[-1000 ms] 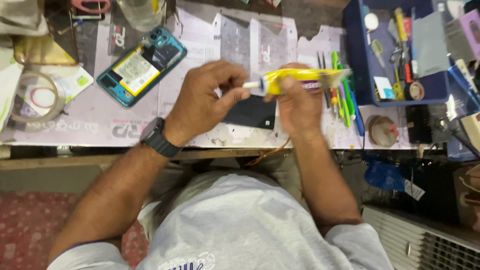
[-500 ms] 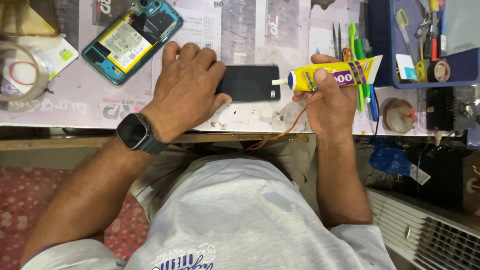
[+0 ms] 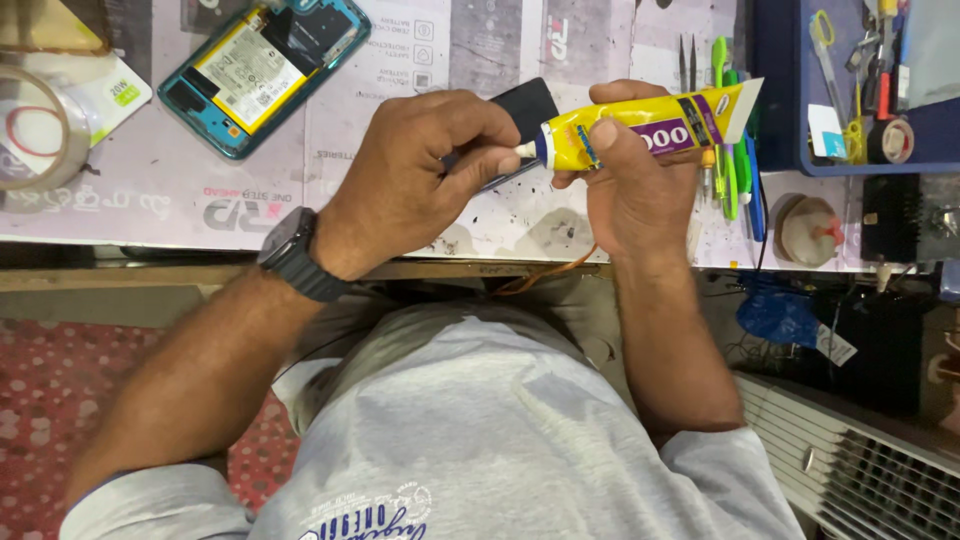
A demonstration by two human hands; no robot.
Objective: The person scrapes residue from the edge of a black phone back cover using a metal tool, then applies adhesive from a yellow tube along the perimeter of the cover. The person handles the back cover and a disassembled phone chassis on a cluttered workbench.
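My right hand grips a yellow glue tube, held level with its white nozzle pointing left. The nozzle tip meets the fingertips of my left hand. That hand is closed on a flat black phone panel, tilted up off the work mat; most of the panel is hidden under the fingers. A dark watch sits on my left wrist.
An opened teal phone showing its battery lies at the back left. A tape roll sits at the left edge. Tweezers, green tools and a blue tray of small tools lie to the right.
My left hand went from lying flat on the black panel to gripping it. The glue tube moved left, bringing its nozzle to the panel's edge.
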